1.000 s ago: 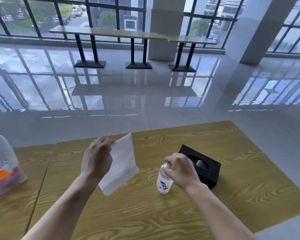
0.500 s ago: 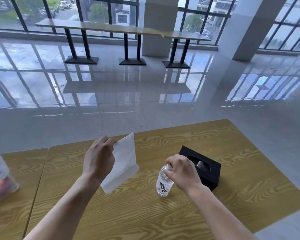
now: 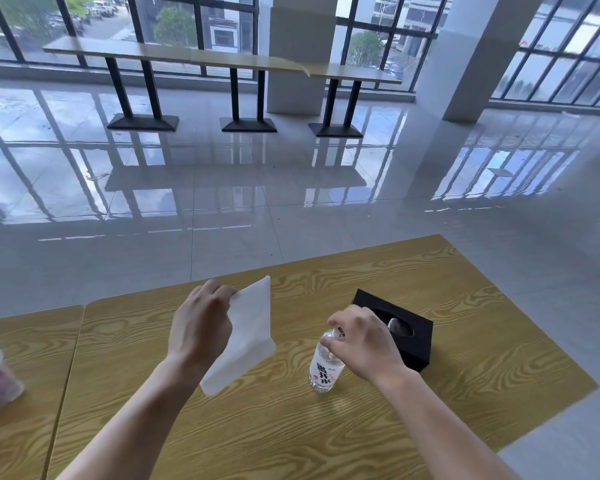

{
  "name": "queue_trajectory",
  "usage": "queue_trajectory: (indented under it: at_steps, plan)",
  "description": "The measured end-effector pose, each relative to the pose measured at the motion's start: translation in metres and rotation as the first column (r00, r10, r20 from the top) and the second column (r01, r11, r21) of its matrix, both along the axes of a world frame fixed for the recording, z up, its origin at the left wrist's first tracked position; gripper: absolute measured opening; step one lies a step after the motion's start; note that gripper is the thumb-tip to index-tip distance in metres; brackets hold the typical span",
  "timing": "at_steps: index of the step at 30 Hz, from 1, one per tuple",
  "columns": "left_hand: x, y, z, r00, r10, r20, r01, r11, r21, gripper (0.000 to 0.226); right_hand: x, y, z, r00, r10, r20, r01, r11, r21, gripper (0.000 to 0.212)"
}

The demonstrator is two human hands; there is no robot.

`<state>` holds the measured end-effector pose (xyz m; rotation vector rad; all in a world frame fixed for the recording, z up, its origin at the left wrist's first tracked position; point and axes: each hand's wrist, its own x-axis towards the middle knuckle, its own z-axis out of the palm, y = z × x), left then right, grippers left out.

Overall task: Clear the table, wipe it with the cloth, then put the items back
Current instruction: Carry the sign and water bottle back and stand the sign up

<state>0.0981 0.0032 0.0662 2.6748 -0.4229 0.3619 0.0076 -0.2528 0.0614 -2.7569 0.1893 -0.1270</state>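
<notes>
Right hand (image 3: 362,341) grips the bottle (image 3: 324,370) near its cap; left hand (image 3: 201,327) pinches the cloth (image 3: 246,341). Risk: top-held bottle tips, striking the black box (image 3: 413,336) just beside it.

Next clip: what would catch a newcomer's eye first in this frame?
Probably the white cloth, held up above the wooden table in the left hand near the middle of the view. Just right of it, the right hand grips the top of a clear water bottle standing upright on the table, with a black tissue box right behind it.
</notes>
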Motion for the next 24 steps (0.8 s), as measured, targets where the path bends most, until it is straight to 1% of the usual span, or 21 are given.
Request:
queue_trajectory:
  at_steps: [3, 6, 9, 11, 13, 14, 18, 20, 24]
  plan:
    - [-0.001, -0.002, 0.006, 0.999, -0.041, 0.023, 0.042, 0.999, -0.003, 0.038, 0.005, 0.004, 0.007, 0.997, 0.031, 0.064, -0.03, 0.999, -0.026, 0.038]
    - [0.0, -0.005, 0.015, 0.993, -0.111, 0.044, 0.112, 0.994, -0.015, 0.036, 0.018, 0.014, 0.02, 0.987, 0.109, 0.121, -0.107, 0.994, -0.016, 0.048]
    - [0.003, -0.007, 0.029, 0.978, -0.2, 0.061, 0.203, 0.978, -0.038, 0.033, 0.037, 0.026, 0.037, 0.985, 0.142, 0.1, -0.149, 0.986, 0.071, 0.064]
    - [0.007, -0.006, 0.04, 0.961, -0.261, 0.085, 0.266, 0.962, -0.054, 0.03, 0.049, 0.032, 0.05, 0.984, 0.172, 0.056, -0.178, 0.974, 0.141, 0.069]
    - [0.014, -0.006, 0.05, 0.948, -0.296, 0.115, 0.305, 0.95, -0.065, 0.028, 0.058, 0.037, 0.06, 0.979, 0.196, 0.05, -0.201, 0.968, 0.152, 0.063]
    - [0.018, -0.006, 0.054, 0.942, -0.31, 0.129, 0.321, 0.945, -0.069, 0.027, 0.062, 0.039, 0.065, 0.978, 0.197, 0.071, -0.205, 0.968, 0.147, 0.057]
    - [0.037, -0.011, 0.066, 0.917, -0.362, 0.164, 0.379, 0.921, -0.086, 0.025, 0.073, 0.042, 0.08, 0.959, 0.169, 0.226, -0.198, 0.974, 0.111, 0.021]
    - [0.045, -0.015, 0.07, 0.909, -0.376, 0.178, 0.395, 0.914, -0.089, 0.023, 0.078, 0.038, 0.085, 0.952, 0.16, 0.261, -0.191, 0.977, 0.099, 0.015]
    - [0.063, -0.02, 0.077, 0.912, -0.356, 0.203, 0.376, 0.924, -0.071, 0.014, 0.086, 0.025, 0.092, 0.939, 0.147, 0.31, -0.179, 0.981, 0.076, 0.011]
